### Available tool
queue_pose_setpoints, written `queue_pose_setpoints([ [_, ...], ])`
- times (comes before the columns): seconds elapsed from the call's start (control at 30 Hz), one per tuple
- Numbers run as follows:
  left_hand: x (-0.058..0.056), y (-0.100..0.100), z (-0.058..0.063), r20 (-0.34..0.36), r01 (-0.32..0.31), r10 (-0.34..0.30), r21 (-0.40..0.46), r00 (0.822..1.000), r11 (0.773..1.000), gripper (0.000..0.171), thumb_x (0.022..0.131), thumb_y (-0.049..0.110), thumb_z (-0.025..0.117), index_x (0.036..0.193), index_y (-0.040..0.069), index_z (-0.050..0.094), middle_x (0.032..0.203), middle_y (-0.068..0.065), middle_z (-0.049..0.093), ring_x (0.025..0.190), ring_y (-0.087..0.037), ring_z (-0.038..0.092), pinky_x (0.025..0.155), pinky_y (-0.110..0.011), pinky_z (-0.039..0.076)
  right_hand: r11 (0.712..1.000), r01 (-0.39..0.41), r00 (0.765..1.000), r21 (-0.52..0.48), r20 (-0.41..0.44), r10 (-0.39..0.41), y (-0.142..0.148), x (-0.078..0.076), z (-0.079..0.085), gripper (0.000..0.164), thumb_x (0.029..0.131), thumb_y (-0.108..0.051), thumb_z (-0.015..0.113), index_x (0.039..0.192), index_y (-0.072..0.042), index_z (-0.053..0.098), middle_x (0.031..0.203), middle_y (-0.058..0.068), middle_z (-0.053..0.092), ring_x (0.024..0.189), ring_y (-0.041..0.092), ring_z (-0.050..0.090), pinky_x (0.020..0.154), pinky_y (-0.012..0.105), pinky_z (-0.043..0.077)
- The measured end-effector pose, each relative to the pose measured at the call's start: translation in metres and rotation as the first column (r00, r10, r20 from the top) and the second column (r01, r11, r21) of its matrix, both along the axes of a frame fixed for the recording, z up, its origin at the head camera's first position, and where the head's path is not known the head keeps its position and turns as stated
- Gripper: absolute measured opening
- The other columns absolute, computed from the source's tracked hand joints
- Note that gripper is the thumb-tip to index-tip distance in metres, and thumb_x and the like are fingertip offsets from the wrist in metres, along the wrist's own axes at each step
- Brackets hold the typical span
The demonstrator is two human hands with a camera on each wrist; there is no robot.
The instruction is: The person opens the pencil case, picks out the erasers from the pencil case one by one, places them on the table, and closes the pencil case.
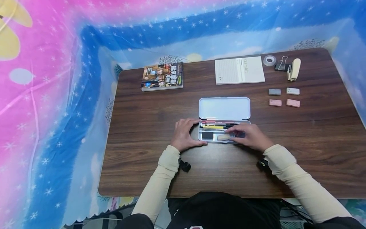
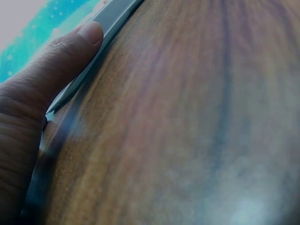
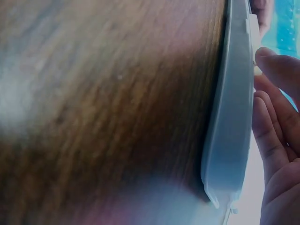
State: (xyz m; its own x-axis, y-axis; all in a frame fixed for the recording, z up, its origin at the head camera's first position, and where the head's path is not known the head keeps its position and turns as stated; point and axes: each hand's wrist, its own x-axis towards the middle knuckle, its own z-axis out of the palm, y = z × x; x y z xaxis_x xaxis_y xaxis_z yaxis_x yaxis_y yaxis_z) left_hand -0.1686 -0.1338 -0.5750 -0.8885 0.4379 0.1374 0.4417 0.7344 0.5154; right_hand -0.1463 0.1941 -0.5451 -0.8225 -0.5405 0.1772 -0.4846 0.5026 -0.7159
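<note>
An opened white pencil case [image 1: 224,108] lies in the middle of the table, its lid tipped back. Its lower half holds several pens, a yellow one [image 1: 213,127] among them, and a black block-shaped eraser [image 1: 207,135]. My left hand [image 1: 184,135] grips the case's left end, thumb along the front side and fingers at the back corner. In the left wrist view the thumb [image 2: 70,51] lies against the case wall. My right hand [image 1: 248,136] pinches a beige eraser [image 1: 224,137] in the front compartment. The right fingers hide the case's right end.
Grey, white and pink erasers [image 1: 275,103] sit to the right. Behind them stand a stapler [image 1: 294,70], a binder clip [image 1: 281,66] and a tape roll [image 1: 269,60]. A notebook [image 1: 240,70] and a comic-style book [image 1: 163,76] lie along the back edge.
</note>
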Motion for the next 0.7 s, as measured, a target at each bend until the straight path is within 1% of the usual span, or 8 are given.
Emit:
queue_pose_setpoints([
  [0.07, 0.0, 0.0, 0.0, 0.0, 0.0, 0.0, 0.0, 1.0, 1.0, 0.099, 0.062, 0.062, 0.098, 0.144, 0.019, 0.062, 0.137, -0.003, 0.065, 0.123, -0.025, 0.053, 0.102, -0.048, 0.038, 1.0, -0.011, 1.0, 0.006, -0.007, 0.011, -0.001, -0.001, 0.0, 0.036, 0.085, -0.004, 0.089, 0.117, -0.014, 0.08, 0.115, 0.005, 0.078, 0.105, 0.023, 0.071, 0.086, 0.047, 0.057],
  [0.17, 0.0, 0.0, 0.001, 0.004, 0.0, 0.0, 0.003, 1.0, 1.0, 0.099, 0.061, 0.061, 0.098, 0.144, 0.019, 0.062, 0.137, -0.003, 0.064, 0.124, -0.025, 0.053, 0.103, -0.048, 0.037, 1.0, -0.012, 1.0, 0.008, -0.018, 0.012, -0.002, -0.001, -0.002, 0.036, 0.084, -0.004, 0.089, 0.117, -0.014, 0.08, 0.114, 0.004, 0.078, 0.103, 0.023, 0.071, 0.085, 0.046, 0.057],
  [0.27, 0.0, 0.001, 0.001, 0.008, 0.002, -0.002, 0.007, 1.0, 1.0, 0.1, 0.061, 0.061, 0.098, 0.144, 0.019, 0.062, 0.138, -0.003, 0.064, 0.124, -0.025, 0.053, 0.102, -0.048, 0.037, 1.0, 0.011, 1.0, -0.014, -0.006, -0.011, -0.002, 0.001, -0.003, 0.036, 0.083, -0.002, 0.089, 0.116, -0.015, 0.08, 0.11, 0.002, 0.077, 0.096, 0.018, 0.069, 0.08, 0.039, 0.055],
  [0.33, 0.0, 0.001, 0.001, 0.013, 0.003, -0.003, 0.009, 1.0, 1.0, 0.1, 0.061, 0.061, 0.098, 0.144, 0.019, 0.062, 0.138, -0.003, 0.064, 0.124, -0.024, 0.053, 0.103, -0.048, 0.037, 0.999, 0.03, 0.999, -0.041, 0.018, -0.029, -0.001, 0.002, -0.004, 0.035, 0.083, -0.002, 0.089, 0.115, -0.015, 0.08, 0.106, 0.001, 0.077, 0.091, 0.015, 0.067, 0.078, 0.034, 0.054],
  [0.43, 0.001, 0.001, 0.002, 0.018, 0.006, -0.006, 0.011, 1.0, 1.0, 0.1, 0.061, 0.061, 0.098, 0.144, 0.019, 0.062, 0.138, -0.002, 0.064, 0.125, -0.024, 0.053, 0.103, -0.048, 0.037, 0.993, 0.055, 0.996, -0.106, 0.071, -0.048, 0.001, 0.004, -0.006, 0.033, 0.085, 0.001, 0.086, 0.114, -0.013, 0.08, 0.103, 0.0, 0.076, 0.088, 0.013, 0.068, 0.077, 0.027, 0.054],
  [0.57, 0.001, 0.001, 0.002, 0.022, 0.005, -0.005, 0.008, 1.0, 1.0, 0.1, 0.061, 0.061, 0.098, 0.144, 0.02, 0.061, 0.138, -0.002, 0.064, 0.125, -0.024, 0.052, 0.103, -0.048, 0.037, 0.975, 0.097, 0.989, -0.202, 0.134, -0.07, 0.009, 0.003, -0.006, 0.031, 0.089, 0.005, 0.082, 0.116, -0.009, 0.078, 0.104, 0.003, 0.075, 0.089, 0.011, 0.07, 0.079, 0.021, 0.056],
  [0.67, 0.0, 0.001, 0.002, 0.021, 0.0, 0.0, 0.007, 1.0, 1.0, 0.1, 0.061, 0.061, 0.099, 0.144, 0.02, 0.062, 0.138, -0.002, 0.064, 0.125, -0.024, 0.052, 0.103, -0.048, 0.037, 0.951, 0.14, 0.981, -0.277, 0.17, -0.095, 0.022, 0.0, -0.003, 0.032, 0.089, 0.011, 0.078, 0.118, -0.002, 0.075, 0.108, 0.011, 0.074, 0.091, 0.009, 0.07, 0.08, 0.018, 0.056],
  [0.7, 0.0, 0.001, 0.002, 0.021, -0.002, 0.001, 0.006, 1.0, 1.0, 0.099, 0.061, 0.061, 0.098, 0.144, 0.02, 0.062, 0.138, -0.002, 0.064, 0.125, -0.024, 0.052, 0.103, -0.048, 0.037, 0.941, 0.165, 0.977, -0.296, 0.182, -0.114, 0.027, -0.002, -0.002, 0.032, 0.089, 0.012, 0.077, 0.119, 0.001, 0.074, 0.11, 0.013, 0.073, 0.091, 0.008, 0.07, 0.081, 0.018, 0.056],
])
